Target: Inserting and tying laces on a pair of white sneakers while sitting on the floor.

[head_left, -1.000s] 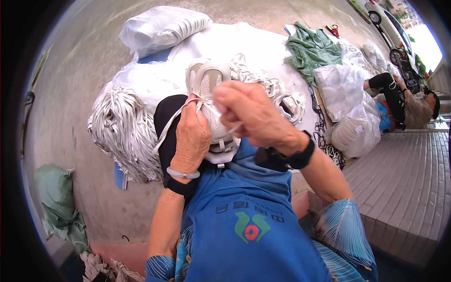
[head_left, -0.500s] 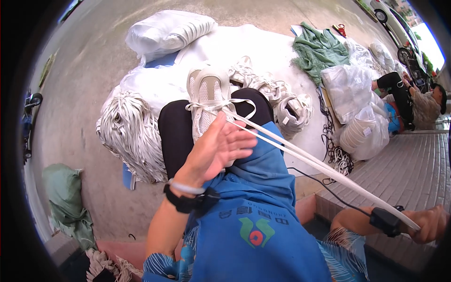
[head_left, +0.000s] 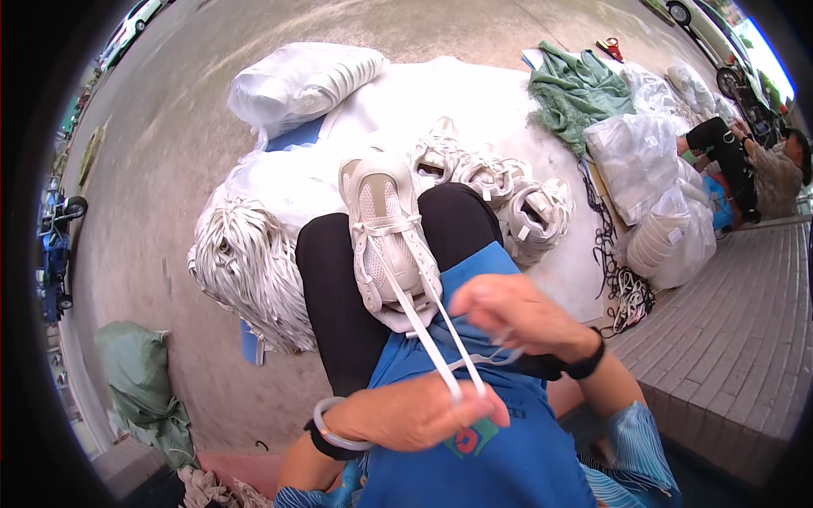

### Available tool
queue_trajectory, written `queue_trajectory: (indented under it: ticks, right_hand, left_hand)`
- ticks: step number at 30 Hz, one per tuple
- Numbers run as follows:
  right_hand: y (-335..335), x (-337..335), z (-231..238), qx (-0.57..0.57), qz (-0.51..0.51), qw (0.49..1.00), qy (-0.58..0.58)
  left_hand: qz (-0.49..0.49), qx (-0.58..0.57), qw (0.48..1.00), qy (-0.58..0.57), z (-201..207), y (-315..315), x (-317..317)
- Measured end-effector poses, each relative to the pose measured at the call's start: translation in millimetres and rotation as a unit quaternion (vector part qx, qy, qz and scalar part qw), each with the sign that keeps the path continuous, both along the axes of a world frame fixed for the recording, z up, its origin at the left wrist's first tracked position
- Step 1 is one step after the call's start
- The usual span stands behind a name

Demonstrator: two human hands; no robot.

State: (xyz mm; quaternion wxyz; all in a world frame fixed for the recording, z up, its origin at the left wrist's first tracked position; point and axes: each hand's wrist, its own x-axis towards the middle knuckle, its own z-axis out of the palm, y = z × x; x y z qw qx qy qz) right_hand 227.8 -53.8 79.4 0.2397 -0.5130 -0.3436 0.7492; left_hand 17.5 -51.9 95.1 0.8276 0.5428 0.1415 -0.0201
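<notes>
A beige and white mesh sneaker [head_left: 385, 229] rests across my black-clad thighs, its toe pointing away from me. Two pale shoelaces [head_left: 417, 323] run taut from its eyelets toward my body. My left hand [head_left: 432, 415], low over the blue apron [head_left: 423, 478], is closed around them. Just right of the shoe's heel hovers my right hand [head_left: 525, 313]; its fingers are bent and smeared by motion, and whether they grip anything is hidden. Loose lace lies just below that hand. Several similar sneakers [head_left: 538, 212] stand beyond my right knee.
A thick bundle of pale laces [head_left: 246, 262] lies left of my legs. Plastic-bagged goods [head_left: 305, 85] sit at the far left, more bags [head_left: 635, 161] at the right. A green cloth [head_left: 580, 93], red-handled scissors [head_left: 610, 49] and dark laces [head_left: 603, 229] lie nearby. Another person [head_left: 771, 169] sits far right.
My right hand has come back from the far right to beside the shoe. My left hand has moved from the shoe down toward my lap and closed on the laces.
</notes>
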Motion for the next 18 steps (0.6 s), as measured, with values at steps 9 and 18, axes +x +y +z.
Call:
queue_trajectory:
  ticks: [9,18]
  right_hand:
    - [25.9,-57.9,-56.2,-0.05,-0.04,0.975,0.214]
    - [21.1,-53.5,-33.2,0.183,0.181,0.965,0.048]
  left_hand:
    - [-0.047,0.164,0.98,0.105,-6.9,12.2,-5.2]
    - [0.525,0.382,0.726,0.224,-83.3,78.2,-24.3]
